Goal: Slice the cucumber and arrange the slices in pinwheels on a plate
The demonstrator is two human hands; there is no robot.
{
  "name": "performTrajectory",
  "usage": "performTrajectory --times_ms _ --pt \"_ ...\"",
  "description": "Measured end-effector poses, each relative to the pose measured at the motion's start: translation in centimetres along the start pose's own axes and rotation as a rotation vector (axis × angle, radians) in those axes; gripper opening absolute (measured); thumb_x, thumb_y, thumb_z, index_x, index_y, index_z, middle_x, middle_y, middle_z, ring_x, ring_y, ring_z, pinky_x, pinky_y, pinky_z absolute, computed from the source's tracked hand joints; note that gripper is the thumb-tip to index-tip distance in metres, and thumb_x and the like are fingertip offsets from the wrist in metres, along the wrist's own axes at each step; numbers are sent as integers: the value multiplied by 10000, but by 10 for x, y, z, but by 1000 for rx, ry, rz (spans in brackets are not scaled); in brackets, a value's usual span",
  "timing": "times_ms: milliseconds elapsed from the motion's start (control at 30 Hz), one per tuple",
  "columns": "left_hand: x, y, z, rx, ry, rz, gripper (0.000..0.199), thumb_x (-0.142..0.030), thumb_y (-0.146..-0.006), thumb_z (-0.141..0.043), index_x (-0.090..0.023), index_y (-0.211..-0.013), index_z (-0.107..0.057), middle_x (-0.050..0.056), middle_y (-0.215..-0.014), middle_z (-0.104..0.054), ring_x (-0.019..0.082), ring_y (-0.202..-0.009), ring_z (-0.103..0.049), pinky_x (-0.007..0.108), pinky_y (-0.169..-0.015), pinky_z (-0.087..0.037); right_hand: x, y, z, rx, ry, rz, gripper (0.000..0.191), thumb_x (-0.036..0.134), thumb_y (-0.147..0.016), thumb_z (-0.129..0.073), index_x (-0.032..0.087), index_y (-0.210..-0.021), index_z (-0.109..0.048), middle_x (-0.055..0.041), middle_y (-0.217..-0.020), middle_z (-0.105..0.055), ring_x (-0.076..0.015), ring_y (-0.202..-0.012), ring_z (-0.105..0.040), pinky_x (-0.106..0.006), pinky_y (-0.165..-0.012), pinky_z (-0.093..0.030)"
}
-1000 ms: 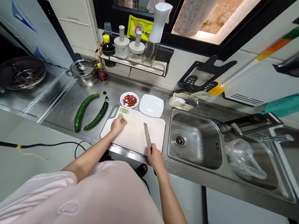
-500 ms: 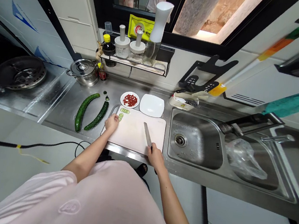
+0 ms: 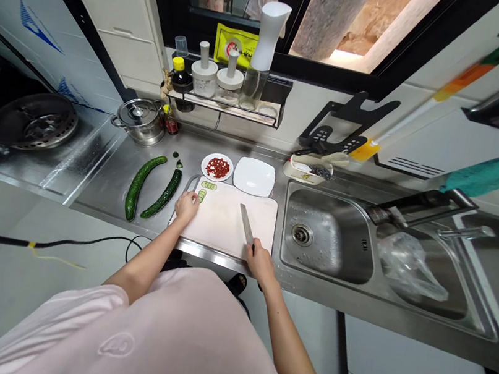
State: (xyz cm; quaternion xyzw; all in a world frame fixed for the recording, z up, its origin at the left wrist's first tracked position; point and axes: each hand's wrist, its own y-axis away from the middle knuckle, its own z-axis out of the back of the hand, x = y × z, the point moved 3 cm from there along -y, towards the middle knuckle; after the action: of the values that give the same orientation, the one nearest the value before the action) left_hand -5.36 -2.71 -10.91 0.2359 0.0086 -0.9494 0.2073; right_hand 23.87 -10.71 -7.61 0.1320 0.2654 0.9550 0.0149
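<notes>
My left hand (image 3: 186,206) rests curled at the left edge of a white plastic cutting board (image 3: 228,231), its fingers close to a few round cucumber slices (image 3: 204,190). Whatever lies under the fingers is hidden. My right hand (image 3: 260,262) grips the black handle of a kitchen knife (image 3: 246,225), whose blade points away from me and stands over the bare middle of the board. Left of the board lie two dark green cucumbers (image 3: 139,186) (image 3: 164,193). Behind it are a small plate of chopped red chili (image 3: 217,167) and a white square plate (image 3: 254,176).
The steel counter (image 3: 106,187) holds a lidded steel pot (image 3: 140,120) at left, beside a stove burner (image 3: 31,122). A double sink (image 3: 329,233) lies right, with a plastic bag (image 3: 411,265) in its far basin. A shelf of condiment bottles (image 3: 213,81) stands behind.
My left hand has moved left, away from the cucumber slices, toward the board's edge. My right hand and the knife have barely moved.
</notes>
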Motion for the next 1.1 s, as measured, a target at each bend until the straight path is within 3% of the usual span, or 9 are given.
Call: performTrajectory --times_ms 333,533,800,933,1100 --pt "-35 -17 -3 -12 41 -95 241 -246 -835 -488 -258 -1029 -631 79 -1016 -611 256 -1014 -534 393 -896 -346 -3 -3 -2 -2 2 5 279 365 -978 -300 192 -1141 -447 -96 -959 -652 -208 -891 -605 -248 -664 -331" --pt "-55 -35 -13 71 -44 -165 335 -253 -829 -501 -253 -1149 -601 125 -1116 -564 314 -1099 -473 453 -928 -295 -4 -4 -3 8 1 -2 289 372 -977 -293 190 -1142 -445 -98 -949 -651 -206 -882 -602 -250 -667 -327" --pt "-60 -46 -15 103 -182 -208 272 -224 -847 -479 -244 -1080 -618 103 -1105 -583 254 -1069 -490 366 -896 -336 -4 -2 -4 3 -12 2 313 394 -976 -269 195 -1140 -447 -104 -949 -648 -219 -867 -600 -256 -650 -319" --pt "-59 -49 -18 106 -81 -196 244 -186 -841 -469 -225 -1021 -628 83 -1051 -622 217 -993 -538 302 -823 -380 -5 -3 -5 -2 -8 6 307 389 -975 -276 196 -1140 -449 -105 -950 -651 -218 -874 -600 -258 -663 -322" --pt "-55 -49 -28 143 176 -74 282 -179 -811 -500 -226 -1054 -634 22 -889 -667 151 -819 -588 241 -730 -412 -5 -5 -6 -7 -6 15 307 378 -974 -284 186 -1148 -449 -102 -952 -651 -213 -888 -601 -254 -671 -326"
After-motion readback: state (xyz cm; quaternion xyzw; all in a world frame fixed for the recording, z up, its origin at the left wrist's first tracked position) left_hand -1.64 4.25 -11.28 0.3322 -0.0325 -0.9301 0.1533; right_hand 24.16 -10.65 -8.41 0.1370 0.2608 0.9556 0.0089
